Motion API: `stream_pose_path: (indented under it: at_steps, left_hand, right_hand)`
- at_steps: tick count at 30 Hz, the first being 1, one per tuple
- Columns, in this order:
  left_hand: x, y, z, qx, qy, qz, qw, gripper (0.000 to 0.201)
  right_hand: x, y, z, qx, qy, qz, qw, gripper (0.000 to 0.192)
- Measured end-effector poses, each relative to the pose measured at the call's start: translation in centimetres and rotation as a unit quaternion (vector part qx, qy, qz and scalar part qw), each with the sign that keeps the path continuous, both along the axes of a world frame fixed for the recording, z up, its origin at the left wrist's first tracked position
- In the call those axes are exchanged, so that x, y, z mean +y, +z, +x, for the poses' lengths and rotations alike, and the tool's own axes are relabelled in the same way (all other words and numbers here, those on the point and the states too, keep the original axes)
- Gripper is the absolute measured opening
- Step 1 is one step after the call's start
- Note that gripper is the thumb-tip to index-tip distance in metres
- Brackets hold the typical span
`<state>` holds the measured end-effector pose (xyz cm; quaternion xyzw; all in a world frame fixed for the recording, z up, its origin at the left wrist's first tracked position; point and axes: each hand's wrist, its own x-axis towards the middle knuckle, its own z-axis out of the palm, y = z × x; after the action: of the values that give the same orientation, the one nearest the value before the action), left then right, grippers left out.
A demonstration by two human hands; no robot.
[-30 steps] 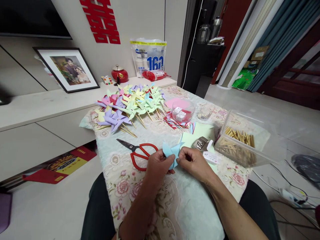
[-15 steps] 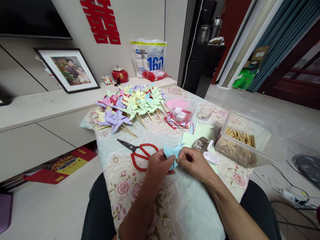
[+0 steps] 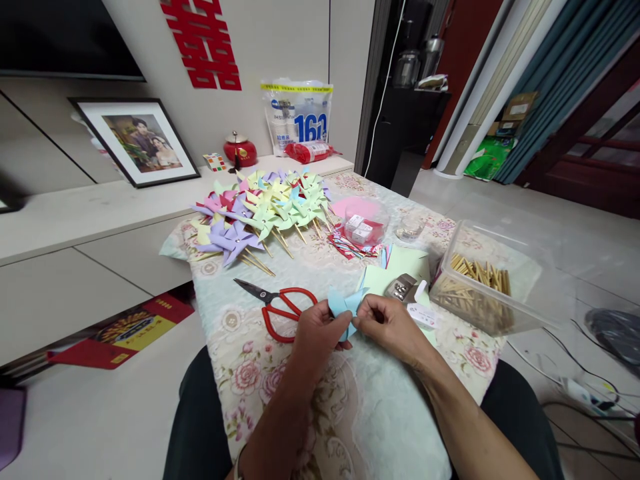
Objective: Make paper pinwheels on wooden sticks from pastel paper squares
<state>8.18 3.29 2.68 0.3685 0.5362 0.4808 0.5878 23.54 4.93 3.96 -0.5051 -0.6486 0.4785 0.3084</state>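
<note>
A light blue paper pinwheel (image 3: 341,301), its blades partly folded in, is held low over the near middle of the table. My left hand (image 3: 320,327) is closed on it from the left, thumb pressed on the front. At its right edge my right hand (image 3: 384,321) pinches the paper between thumb and forefinger; whether a small pin is also in that pinch is hidden. Scissors with red handles (image 3: 269,297) lie just left of my left hand, blades partly apart. Beyond my right hand are pale green paper sheets (image 3: 414,259) and a small opened box with metal pieces (image 3: 400,287).
Finished pinwheels on sticks (image 3: 280,210) lie piled at the far left of the table. On the right a clear plastic box (image 3: 530,310) holds wooden sticks (image 3: 483,277). A round clear container (image 3: 383,223) stands among red paper strips (image 3: 347,248).
Both hands keep their hold on the blue pinwheel in nearly the same place. Its upper blades have shifted very slightly.
</note>
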Motion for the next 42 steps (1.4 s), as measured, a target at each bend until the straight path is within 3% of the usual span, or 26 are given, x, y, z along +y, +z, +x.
stream_pose_path:
  at_steps: [26,31,34,36,39,42]
  left_hand:
    - [-0.1,-0.1,-0.2,-0.006,-0.012,0.004,1.0,0.02]
    - [-0.1,0.1,-0.5,-0.004,-0.027,0.002,1.0,0.021]
    - [-0.1,0.4,-1.1,0.002,-0.058,-0.008,0.998,0.024]
    - [0.0,0.7,-1.7,0.015,-0.096,-0.012,0.995,0.024]
    - [0.5,1.3,-2.7,0.047,-0.166,-0.016,0.985,0.024]
    - [1.1,2.3,-3.7,0.076,-0.236,-0.019,0.969,0.022]
  right_hand:
    - [0.6,-0.8,0.7,0.053,0.025,-0.036,0.998,0.031]
    - [0.5,-0.5,1.3,0.141,-0.014,-0.002,0.99,0.034]
    - [0.7,-0.6,2.0,0.251,-0.094,0.071,0.961,0.025]
    - [0.9,-0.7,2.3,0.286,-0.106,0.106,0.946,0.025]
    - [0.9,-0.6,2.3,0.294,-0.033,0.095,0.951,0.044]
    - [0.7,-0.2,2.0,0.279,0.061,0.026,0.958,0.059]
